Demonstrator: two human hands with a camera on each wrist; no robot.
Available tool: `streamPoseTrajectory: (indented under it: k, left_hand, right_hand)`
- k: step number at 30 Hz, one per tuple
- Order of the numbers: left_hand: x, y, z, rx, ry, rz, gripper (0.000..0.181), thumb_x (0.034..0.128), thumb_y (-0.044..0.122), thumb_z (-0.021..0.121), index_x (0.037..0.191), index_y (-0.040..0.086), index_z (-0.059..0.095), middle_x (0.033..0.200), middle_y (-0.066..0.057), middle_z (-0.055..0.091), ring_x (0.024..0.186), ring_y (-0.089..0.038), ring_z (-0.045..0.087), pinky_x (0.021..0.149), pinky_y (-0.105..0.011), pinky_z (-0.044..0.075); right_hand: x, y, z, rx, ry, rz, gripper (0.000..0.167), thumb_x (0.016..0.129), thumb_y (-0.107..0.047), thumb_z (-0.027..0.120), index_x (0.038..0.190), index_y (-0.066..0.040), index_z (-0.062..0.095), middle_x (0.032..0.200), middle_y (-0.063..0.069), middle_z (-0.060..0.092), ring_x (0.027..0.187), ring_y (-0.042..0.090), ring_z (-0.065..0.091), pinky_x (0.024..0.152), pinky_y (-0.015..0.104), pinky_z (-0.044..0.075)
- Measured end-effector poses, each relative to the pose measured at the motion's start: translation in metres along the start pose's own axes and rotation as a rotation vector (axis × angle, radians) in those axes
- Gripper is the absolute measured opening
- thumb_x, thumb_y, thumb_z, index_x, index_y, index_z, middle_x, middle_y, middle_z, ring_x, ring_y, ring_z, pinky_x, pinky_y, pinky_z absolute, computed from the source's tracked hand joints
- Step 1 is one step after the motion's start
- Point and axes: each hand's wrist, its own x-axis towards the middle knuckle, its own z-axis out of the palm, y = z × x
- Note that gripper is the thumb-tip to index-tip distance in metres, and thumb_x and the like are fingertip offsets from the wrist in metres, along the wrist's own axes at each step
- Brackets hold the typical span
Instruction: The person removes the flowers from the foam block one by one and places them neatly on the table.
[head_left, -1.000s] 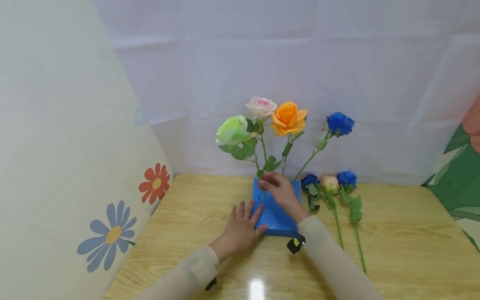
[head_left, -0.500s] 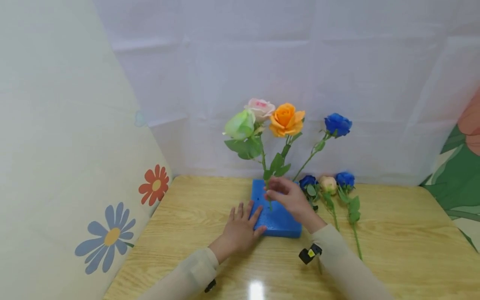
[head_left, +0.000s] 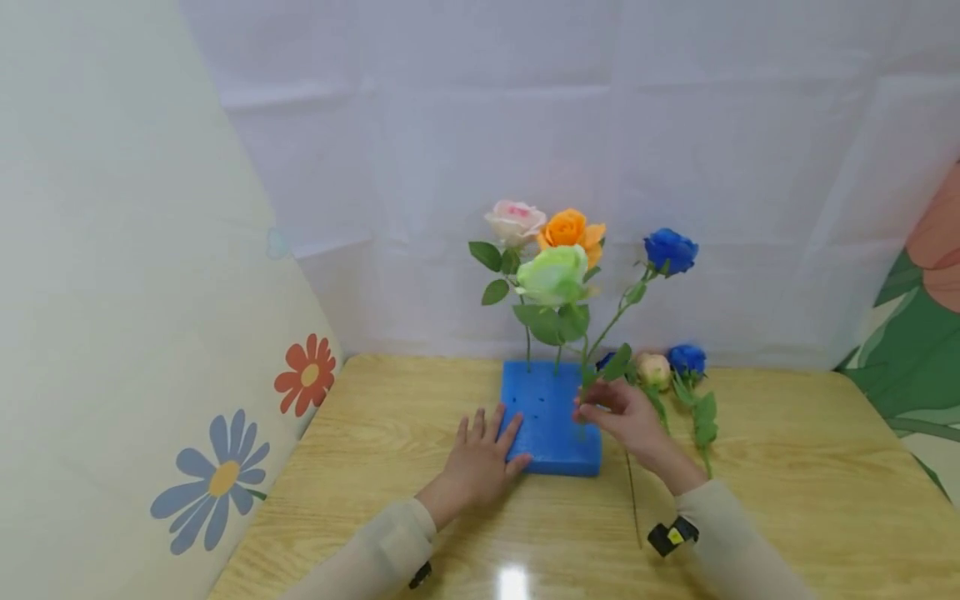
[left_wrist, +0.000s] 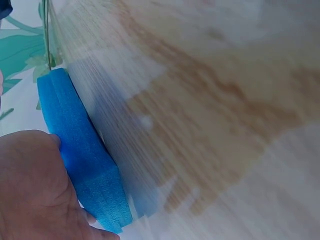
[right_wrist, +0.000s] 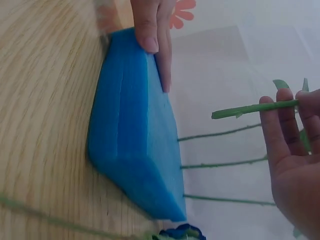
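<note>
Right of centre in the head view, the right hand [head_left: 630, 421] pinches a pale green rose [head_left: 551, 277] by its stem between thumb and fingers; the bloom is above them, and the stem's cut end juts past them, clear of the blue foam block [head_left: 555, 446]. At lower centre, the left hand [head_left: 480, 467] rests on the block's left edge, fingers straight and spread. A pink rose [head_left: 515, 222], orange rose [head_left: 564, 229] and blue rose [head_left: 671, 250] stand in the block.
</note>
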Motion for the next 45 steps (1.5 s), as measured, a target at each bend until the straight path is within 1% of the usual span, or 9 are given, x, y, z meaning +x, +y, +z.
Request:
streamPoseTrajectory:
  k: [4, 8, 10, 15, 17, 20, 27, 31, 45]
  left_hand:
    - [-0.001, -0.001, 0.002, 0.002, -0.004, 0.004, 0.072, 0.1055, 0.061, 0.026, 0.164, 0.019, 0.020, 0.169, -0.016, 0.012, 0.151, -0.050, 0.017, 0.120, -0.064, 0.015]
    - [0.000, -0.002, 0.005, 0.007, -0.002, 0.009, 0.073, 0.1049, 0.063, 0.023, 0.164, 0.021, 0.017, 0.169, -0.016, 0.010, 0.151, -0.049, 0.016, 0.120, -0.064, 0.014]
    - [0.000, -0.002, 0.005, 0.002, 0.008, 0.011, 0.073, 0.1049, 0.063, 0.023, 0.164, 0.021, 0.018, 0.169, -0.016, 0.011, 0.151, -0.049, 0.017, 0.120, -0.064, 0.015]
    - [0.001, -0.001, 0.005, 0.004, 0.008, 0.011, 0.073, 0.1049, 0.063, 0.023, 0.164, 0.021, 0.018, 0.169, -0.015, 0.012, 0.151, -0.049, 0.017, 0.120, -0.064, 0.016]
    - [0.001, -0.001, 0.004, 0.009, 0.004, 0.011, 0.073, 0.1050, 0.063, 0.024, 0.164, 0.021, 0.018, 0.169, -0.015, 0.012, 0.151, -0.049, 0.017, 0.120, -0.064, 0.015]
    - [0.000, -0.001, 0.003, 0.010, 0.002, 0.011, 0.073, 0.1051, 0.063, 0.025, 0.164, 0.020, 0.019, 0.169, -0.016, 0.013, 0.151, -0.049, 0.017, 0.120, -0.064, 0.016]
    - [0.002, -0.004, 0.008, 0.009, 0.018, 0.007, 0.073, 0.1048, 0.064, 0.024, 0.164, 0.022, 0.018, 0.169, -0.015, 0.011, 0.151, -0.049, 0.017, 0.120, -0.064, 0.015]
    - [0.003, -0.004, 0.010, 0.013, 0.017, 0.003, 0.074, 0.1042, 0.065, 0.023, 0.164, 0.023, 0.017, 0.170, -0.014, 0.011, 0.151, -0.048, 0.017, 0.120, -0.064, 0.016]
    - [0.002, -0.004, 0.010, 0.003, 0.015, 0.003, 0.072, 0.1046, 0.064, 0.022, 0.164, 0.024, 0.017, 0.170, -0.013, 0.010, 0.151, -0.047, 0.018, 0.120, -0.064, 0.016]
  right_hand:
    - [-0.013, 0.001, -0.015, 0.035, 0.001, -0.051, 0.019, 0.098, 0.001, 0.063, 0.117, 0.000, 0.063, 0.107, -0.004, 0.072, 0.094, 0.011, 0.072, 0.086, 0.036, 0.059]
    - [-0.024, 0.001, -0.028, 0.031, 0.007, -0.105, 0.029, 0.098, 0.007, 0.059, 0.114, -0.015, 0.067, 0.105, -0.005, 0.073, 0.093, 0.010, 0.072, 0.084, 0.031, 0.059]
    - [-0.030, -0.001, -0.034, 0.019, 0.023, -0.102, 0.031, 0.098, 0.007, 0.058, 0.115, -0.017, 0.067, 0.105, -0.006, 0.073, 0.093, 0.011, 0.072, 0.084, 0.031, 0.059]
    - [-0.044, -0.007, -0.049, -0.043, 0.086, -0.032, 0.019, 0.100, 0.002, 0.059, 0.119, -0.001, 0.060, 0.106, -0.005, 0.071, 0.093, 0.014, 0.072, 0.084, 0.032, 0.059]
    - [-0.049, -0.010, -0.055, -0.074, 0.113, -0.005, 0.019, 0.100, 0.000, 0.060, 0.119, 0.000, 0.058, 0.106, -0.005, 0.070, 0.093, 0.014, 0.071, 0.083, 0.032, 0.059]
    - [-0.055, -0.011, -0.062, -0.077, 0.138, 0.001, 0.020, 0.100, 0.002, 0.059, 0.119, -0.005, 0.060, 0.106, -0.006, 0.071, 0.093, 0.013, 0.072, 0.082, 0.031, 0.059]
    - [-0.065, -0.014, -0.077, 0.002, 0.133, -0.059, 0.027, 0.099, 0.011, 0.055, 0.120, -0.005, 0.060, 0.106, -0.003, 0.072, 0.092, 0.013, 0.072, 0.080, 0.032, 0.060]
    - [-0.071, -0.016, -0.084, -0.005, 0.159, -0.021, 0.032, 0.099, 0.009, 0.055, 0.123, -0.012, 0.061, 0.107, -0.003, 0.071, 0.092, 0.011, 0.071, 0.080, 0.031, 0.060]
    - [-0.096, -0.019, -0.103, 0.060, 0.197, 0.061, 0.045, 0.101, 0.009, 0.051, 0.129, -0.026, 0.061, 0.110, -0.002, 0.068, 0.092, 0.013, 0.071, 0.082, 0.032, 0.060]
